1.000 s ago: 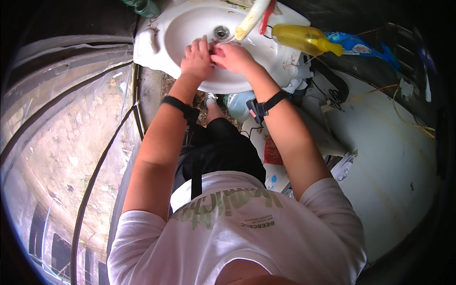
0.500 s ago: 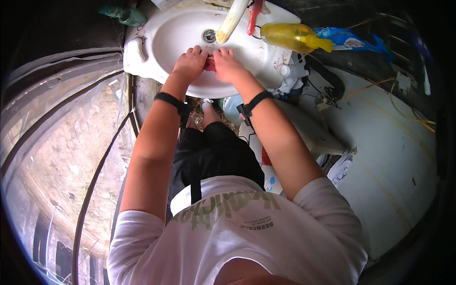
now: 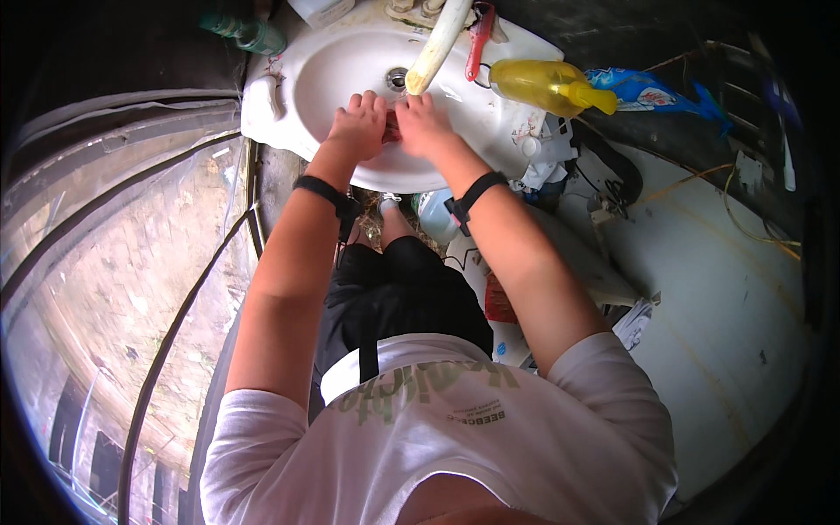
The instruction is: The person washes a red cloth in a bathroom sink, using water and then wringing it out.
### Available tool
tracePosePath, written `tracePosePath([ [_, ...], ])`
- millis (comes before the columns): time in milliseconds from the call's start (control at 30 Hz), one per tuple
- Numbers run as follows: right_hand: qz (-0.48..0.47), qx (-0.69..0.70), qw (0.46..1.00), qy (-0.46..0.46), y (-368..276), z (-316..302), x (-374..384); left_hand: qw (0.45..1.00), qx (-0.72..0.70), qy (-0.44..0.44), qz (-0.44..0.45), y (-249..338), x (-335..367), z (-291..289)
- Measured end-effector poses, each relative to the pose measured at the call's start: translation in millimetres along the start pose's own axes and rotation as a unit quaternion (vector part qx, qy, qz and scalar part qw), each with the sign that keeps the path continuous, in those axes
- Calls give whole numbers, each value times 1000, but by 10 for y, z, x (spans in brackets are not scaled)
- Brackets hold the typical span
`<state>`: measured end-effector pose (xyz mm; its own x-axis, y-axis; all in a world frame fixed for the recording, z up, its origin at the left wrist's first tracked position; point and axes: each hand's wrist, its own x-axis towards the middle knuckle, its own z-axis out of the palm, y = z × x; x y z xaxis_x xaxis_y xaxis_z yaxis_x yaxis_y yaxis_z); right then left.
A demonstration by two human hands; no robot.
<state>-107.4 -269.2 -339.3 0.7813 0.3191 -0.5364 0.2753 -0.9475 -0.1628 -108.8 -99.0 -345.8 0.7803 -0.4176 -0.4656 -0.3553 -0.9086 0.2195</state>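
Observation:
Over the near half of a white washbasin [image 3: 319,87], my two hands are close together. My left hand [image 3: 357,127] has its fingers bent over one side of a small dark-red thing [image 3: 391,131], which looks soft, perhaps a wet cloth. Gripping its other side is my right hand [image 3: 423,125], fingers curled. Most of the red thing is hidden behind the hands, so its kind is unclear. Just beyond the fingers lies the metal drain [image 3: 397,79]. A pale, yellowed pipe-like spout [image 3: 437,48] ends above the basin, close to my right fingertips.
On the basin's right rim are a red-handled brush-like tool [image 3: 479,44] and a yellow bottle [image 3: 534,86], with a blue packet [image 3: 647,92] beyond. A white bar-shaped thing [image 3: 261,100] sits on the left rim. Behind it stands a green bottle [image 3: 258,37].
The whole view has shifted slightly, so the basin appears lower and farther right. Both hands stay at the red thing, and less of it shows between them now.

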Motion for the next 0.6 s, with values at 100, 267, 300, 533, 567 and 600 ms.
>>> tracePosePath([
  [100, 51, 48, 997, -15, -119, 176, -10, 998, -60, 8, -5, 38, -2, 140],
  [267, 75, 58, 995, -16, 51, 250, 306, 996, -32, -41, -75, 174, 350, 236],
  [300, 38, 52, 995, -74, 211, 212, 412, 998, -11, -53, -42, 217, 395, 148],
  [533, 196, 129, 963, 129, -12, -1134, 0, 994, -15, -94, -54, 45, -4, -116],
  [567, 202, 131, 952, 189, 44, -1263, 43, 992, -45, -102, -60, 64, 6, -144],
  [600, 212, 84, 945, 233, 101, -1286, 161, 989, -73, -110, -67, 71, 9, -173],
])
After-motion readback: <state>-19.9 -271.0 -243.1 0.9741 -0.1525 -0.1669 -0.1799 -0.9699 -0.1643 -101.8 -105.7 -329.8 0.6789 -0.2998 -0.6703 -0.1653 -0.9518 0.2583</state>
